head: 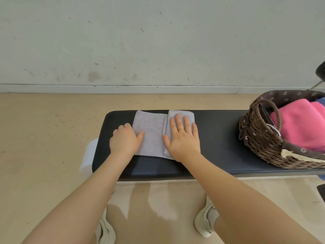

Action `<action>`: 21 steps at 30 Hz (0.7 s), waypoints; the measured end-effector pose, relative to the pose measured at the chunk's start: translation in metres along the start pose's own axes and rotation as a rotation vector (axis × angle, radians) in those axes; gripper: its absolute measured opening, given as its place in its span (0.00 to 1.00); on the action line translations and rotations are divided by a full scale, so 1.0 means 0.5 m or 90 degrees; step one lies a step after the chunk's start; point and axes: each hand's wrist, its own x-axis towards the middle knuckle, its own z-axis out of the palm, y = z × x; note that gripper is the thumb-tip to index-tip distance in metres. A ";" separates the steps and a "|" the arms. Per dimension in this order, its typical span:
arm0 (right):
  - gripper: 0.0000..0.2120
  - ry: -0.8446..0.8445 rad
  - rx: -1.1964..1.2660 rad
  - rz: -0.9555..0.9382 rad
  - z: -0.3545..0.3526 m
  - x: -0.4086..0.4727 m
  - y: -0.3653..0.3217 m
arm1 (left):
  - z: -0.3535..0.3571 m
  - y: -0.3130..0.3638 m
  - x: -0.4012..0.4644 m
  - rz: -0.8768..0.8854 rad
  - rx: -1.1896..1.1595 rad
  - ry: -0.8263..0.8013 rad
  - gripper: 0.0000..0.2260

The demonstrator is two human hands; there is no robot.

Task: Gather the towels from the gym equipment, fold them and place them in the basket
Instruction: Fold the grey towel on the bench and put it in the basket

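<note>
Head view: grey towel [149, 132] lay half-folded on table [219, 136], near basket [260, 138]. Right hand [182, 138] pressed flat on folded flap; left hand [125, 140] curled at left edge, thumb on cloth. Soft, light, limp; best pinched at corners.

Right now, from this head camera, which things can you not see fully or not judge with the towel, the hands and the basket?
- Grey towel: its near right corner lies under the right hand.
- Left hand: fingers curled at the towel's edge; a pinch cannot be told.
- Wicker basket: cut by the right edge; its full contents are unseen beyond the pink towel.
- Bench: its legs are hidden beneath the pad.
</note>
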 end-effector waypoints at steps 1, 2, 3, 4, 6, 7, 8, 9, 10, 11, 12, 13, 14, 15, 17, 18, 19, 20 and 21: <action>0.32 0.015 -0.003 -0.001 0.003 0.000 0.000 | -0.005 -0.003 0.006 -0.008 -0.031 -0.031 0.21; 0.31 0.045 -0.005 0.002 0.006 -0.004 0.000 | -0.011 -0.003 0.012 -0.022 -0.063 -0.072 0.19; 0.30 0.097 -0.015 0.010 0.010 -0.009 -0.002 | -0.017 -0.002 0.016 -0.038 -0.099 -0.116 0.17; 0.28 0.139 -0.019 0.018 0.013 -0.013 -0.005 | -0.023 -0.001 0.020 -0.053 -0.143 -0.151 0.14; 0.24 0.155 -0.025 0.022 0.012 -0.018 -0.007 | -0.037 0.008 0.018 -0.069 -0.252 -0.175 0.10; 0.24 0.153 -0.034 0.029 0.004 -0.022 -0.009 | -0.043 0.016 0.015 -0.059 -0.294 -0.159 0.10; 0.23 0.139 -0.036 0.036 -0.004 -0.024 -0.010 | -0.047 0.025 0.010 -0.036 -0.321 -0.135 0.11; 0.23 0.135 -0.034 0.023 -0.011 -0.022 -0.010 | -0.052 0.036 0.004 -0.009 -0.344 -0.119 0.10; 0.22 0.113 -0.017 0.002 -0.014 -0.019 -0.007 | -0.056 0.052 -0.005 0.019 -0.368 -0.118 0.08; 0.21 0.092 0.023 -0.014 -0.018 -0.014 0.000 | -0.059 0.070 -0.012 0.046 -0.395 -0.133 0.07; 0.20 0.069 0.078 -0.016 -0.021 -0.013 0.007 | -0.062 0.088 -0.020 0.071 -0.417 -0.153 0.08; 0.19 0.051 0.139 -0.011 -0.027 -0.017 0.013 | -0.063 0.107 -0.025 0.093 -0.426 -0.172 0.09; 0.18 0.049 0.213 -0.007 -0.037 -0.020 0.022 | -0.061 0.126 -0.030 0.114 -0.421 -0.181 0.09; 0.17 0.046 0.313 0.000 -0.043 -0.023 0.032 | -0.058 0.145 -0.034 0.133 -0.400 -0.185 0.10; 0.16 0.023 0.587 0.059 -0.058 -0.029 0.053 | -0.044 0.178 -0.044 0.162 -0.338 -0.201 0.14; 0.16 0.000 0.722 0.106 -0.067 -0.033 0.064 | -0.033 0.191 -0.050 0.172 -0.311 -0.216 0.15; 0.17 -0.018 0.844 0.150 -0.076 -0.036 0.075 | -0.020 0.202 -0.057 0.175 -0.292 -0.231 0.16; 0.17 -0.024 0.941 0.186 -0.081 -0.038 0.085 | -0.007 0.211 -0.063 0.169 -0.281 -0.240 0.18; 0.16 -0.020 1.003 0.215 -0.082 -0.038 0.091 | 0.005 0.217 -0.068 0.163 -0.272 -0.239 0.20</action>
